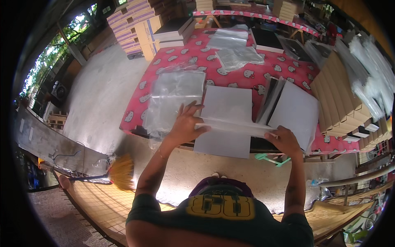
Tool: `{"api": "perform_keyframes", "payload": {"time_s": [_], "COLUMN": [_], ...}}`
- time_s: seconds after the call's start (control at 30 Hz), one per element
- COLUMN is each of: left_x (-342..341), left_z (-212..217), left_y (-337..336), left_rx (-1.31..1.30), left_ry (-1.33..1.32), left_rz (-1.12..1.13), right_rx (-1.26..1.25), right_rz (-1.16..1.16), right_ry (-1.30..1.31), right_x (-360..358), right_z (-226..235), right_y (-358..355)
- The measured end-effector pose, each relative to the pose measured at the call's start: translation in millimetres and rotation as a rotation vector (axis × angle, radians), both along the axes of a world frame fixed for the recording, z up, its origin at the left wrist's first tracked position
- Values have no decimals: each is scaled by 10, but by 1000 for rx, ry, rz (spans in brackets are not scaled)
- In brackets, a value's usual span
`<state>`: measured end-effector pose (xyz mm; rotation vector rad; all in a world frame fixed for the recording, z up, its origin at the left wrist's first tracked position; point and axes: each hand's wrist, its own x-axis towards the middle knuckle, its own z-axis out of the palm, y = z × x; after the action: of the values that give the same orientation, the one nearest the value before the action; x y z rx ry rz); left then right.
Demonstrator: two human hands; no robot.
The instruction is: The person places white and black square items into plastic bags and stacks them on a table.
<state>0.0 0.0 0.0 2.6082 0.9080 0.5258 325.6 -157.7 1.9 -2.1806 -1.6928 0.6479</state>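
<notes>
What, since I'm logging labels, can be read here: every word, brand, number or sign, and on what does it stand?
Dark green shirt: large yellow numerals, not copied out here.
Stacked cardboard boxes: printing too small and blurred to read.
White sheet between the hands: no lettering visible.
Pink tablecloth: repeated cat-face pattern, no readable words.

Open-sided workshop, stacked cartons (131, 33), plastic sleeves (177, 87)

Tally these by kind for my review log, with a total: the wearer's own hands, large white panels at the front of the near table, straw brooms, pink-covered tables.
Hands: 2 (left hand, right hand)
White panels: 2 (middle panel, right panel)
Straw broom: 1
Pink-covered tables: 2 (near table, rear table)
Total: 7
</notes>
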Motion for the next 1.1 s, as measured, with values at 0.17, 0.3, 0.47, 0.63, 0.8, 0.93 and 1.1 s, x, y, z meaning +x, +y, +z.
{"api": "perform_keyframes", "payload": {"time_s": [0.17,0.3,0.47,0.63,0.8,0.93,1.1], "left_x": [-41,36,114,84,52,54,118], "left_z": [126,-21,-22,-76,-115,-248,-101], "left_y": [-46,-29,-98,-135,-130,-230,-184], "left_rx": [-1221,-770,-1147,-877,-1504,-984,-1341], "left_ry": [-752,-164,-646,-371,-683,-105,-1160], "left_rz": [-176,-342,70,-394,-12,-161,-202], "right_rx": [472,32,7,-108,36,271,-157], "right_rz": [71,320,462,311,261,158,567], "right_ry": [1385,1887,956,1568,1005,2184,1145], "right_x": [250,32,-122,-113,-199,-52,-28], "right_z": [-821,-533,-475,-381,-719,-795,-1016], "right_y": [-7,-81,39,79,-7,120,-30]}}
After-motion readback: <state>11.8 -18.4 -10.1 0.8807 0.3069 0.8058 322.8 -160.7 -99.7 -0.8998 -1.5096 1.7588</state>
